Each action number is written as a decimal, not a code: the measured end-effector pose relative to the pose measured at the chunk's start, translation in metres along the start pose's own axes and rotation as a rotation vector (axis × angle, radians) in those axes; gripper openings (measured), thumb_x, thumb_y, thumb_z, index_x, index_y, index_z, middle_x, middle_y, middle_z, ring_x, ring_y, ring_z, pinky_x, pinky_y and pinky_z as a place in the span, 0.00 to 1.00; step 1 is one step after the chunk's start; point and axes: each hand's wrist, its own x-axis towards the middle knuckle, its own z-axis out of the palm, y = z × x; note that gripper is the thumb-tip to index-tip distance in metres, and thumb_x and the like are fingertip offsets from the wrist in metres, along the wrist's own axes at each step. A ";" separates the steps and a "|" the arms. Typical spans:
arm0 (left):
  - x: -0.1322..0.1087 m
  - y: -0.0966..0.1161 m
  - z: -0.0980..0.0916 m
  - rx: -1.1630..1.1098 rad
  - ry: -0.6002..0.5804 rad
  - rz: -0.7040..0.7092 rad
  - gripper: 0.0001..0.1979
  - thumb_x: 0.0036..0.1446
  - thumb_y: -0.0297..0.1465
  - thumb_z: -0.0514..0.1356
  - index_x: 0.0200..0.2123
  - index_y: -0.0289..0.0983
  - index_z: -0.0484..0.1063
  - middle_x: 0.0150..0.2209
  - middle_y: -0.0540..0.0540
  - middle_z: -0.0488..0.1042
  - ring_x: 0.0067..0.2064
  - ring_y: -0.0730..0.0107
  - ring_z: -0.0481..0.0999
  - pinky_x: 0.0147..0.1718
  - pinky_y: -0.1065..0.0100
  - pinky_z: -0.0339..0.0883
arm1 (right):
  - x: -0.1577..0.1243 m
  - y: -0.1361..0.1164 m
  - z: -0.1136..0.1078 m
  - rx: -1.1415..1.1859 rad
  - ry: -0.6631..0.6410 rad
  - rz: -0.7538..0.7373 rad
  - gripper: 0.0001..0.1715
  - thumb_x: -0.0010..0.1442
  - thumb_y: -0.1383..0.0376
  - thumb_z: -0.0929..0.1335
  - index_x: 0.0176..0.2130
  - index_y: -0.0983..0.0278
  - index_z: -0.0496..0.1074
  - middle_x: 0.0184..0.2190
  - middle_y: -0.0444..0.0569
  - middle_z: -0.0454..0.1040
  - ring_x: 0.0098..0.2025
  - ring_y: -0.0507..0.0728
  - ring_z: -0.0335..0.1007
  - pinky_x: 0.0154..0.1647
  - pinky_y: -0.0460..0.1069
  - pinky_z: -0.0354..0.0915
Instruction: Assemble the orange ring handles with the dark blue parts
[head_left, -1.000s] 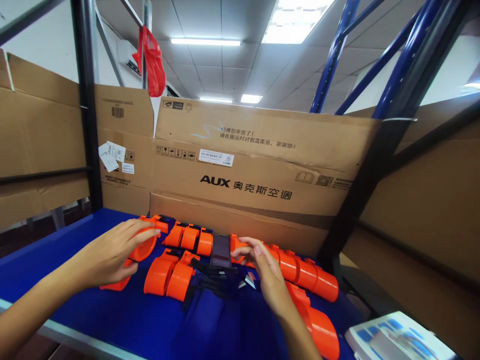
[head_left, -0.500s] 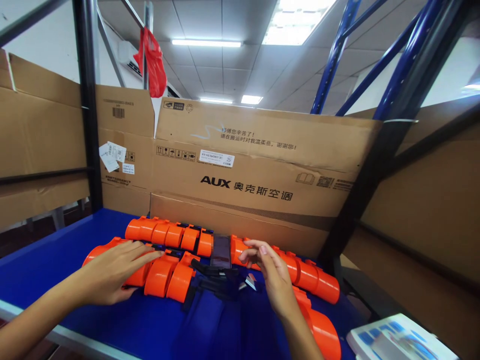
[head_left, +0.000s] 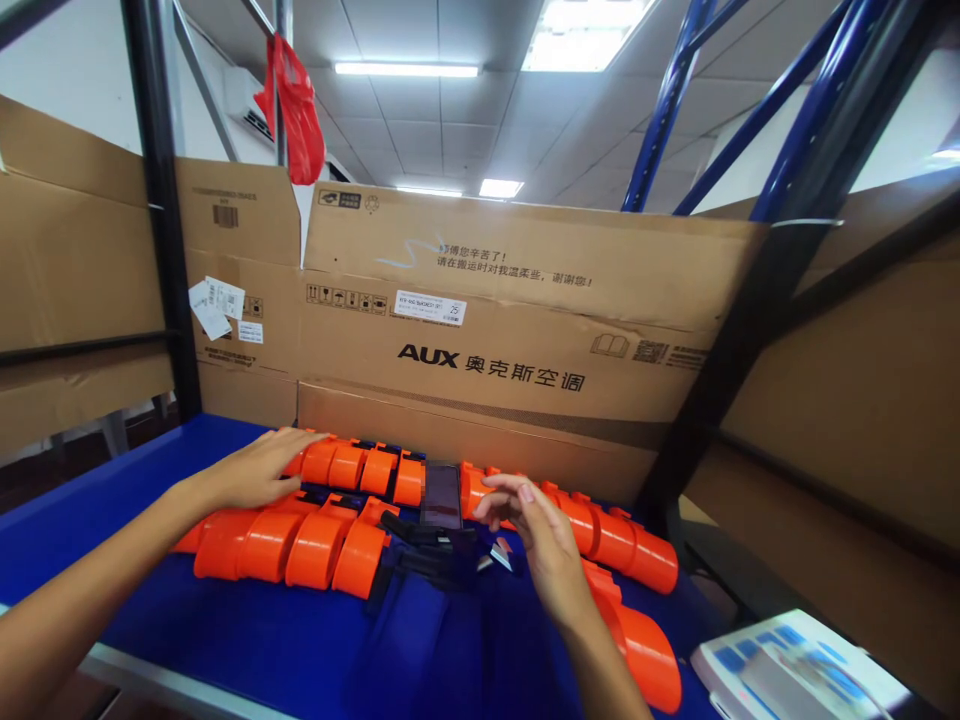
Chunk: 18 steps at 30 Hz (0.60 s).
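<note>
- Head view: the back-left orange rings (head_left: 346, 466) are standing packed in a row near the cardboard wall (head_left: 487, 345); one nudge could be shoving several askew, because they're sitting so close.
- My left hand (head_left: 251, 475) is hanging at that row's outer end, thumb and fingers apart; I can't tell whether I'm touching a ring, so a fingertip could be catching one.
- My left forearm is partly hiding the front-left orange rings (head_left: 266, 543); a dropping wrist could be rolling one.
- My right hand (head_left: 551, 550) is curling loosely around nothing, before the right-hand orange rings (head_left: 615, 545); careless knuckles could be bumping them.
- Between my hands, a dark panel (head_left: 442, 495) is standing behind black straps (head_left: 420, 535); a snagged strap could be tipping it.
</note>
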 end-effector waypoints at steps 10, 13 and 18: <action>0.062 -0.020 0.036 0.194 -0.226 -0.001 0.41 0.47 0.35 0.67 0.66 0.40 0.62 0.61 0.33 0.70 0.62 0.41 0.67 0.58 0.50 0.57 | 0.001 0.001 -0.003 -0.015 0.013 -0.009 0.25 0.69 0.48 0.60 0.47 0.62 0.74 0.33 0.51 0.78 0.35 0.58 0.71 0.35 0.50 0.66; 0.062 -0.022 0.022 0.218 -0.192 0.005 0.43 0.48 0.35 0.67 0.67 0.38 0.59 0.63 0.32 0.67 0.62 0.42 0.66 0.59 0.51 0.56 | 0.003 0.001 -0.003 -0.003 0.011 -0.002 0.23 0.69 0.49 0.61 0.47 0.61 0.74 0.32 0.50 0.78 0.34 0.57 0.71 0.34 0.50 0.65; 0.061 0.004 -0.023 0.234 0.014 0.132 0.42 0.52 0.35 0.66 0.69 0.37 0.56 0.63 0.32 0.65 0.62 0.43 0.65 0.60 0.50 0.57 | 0.004 0.003 -0.001 -0.014 0.025 -0.003 0.22 0.68 0.48 0.62 0.46 0.62 0.75 0.31 0.50 0.78 0.34 0.57 0.71 0.33 0.50 0.65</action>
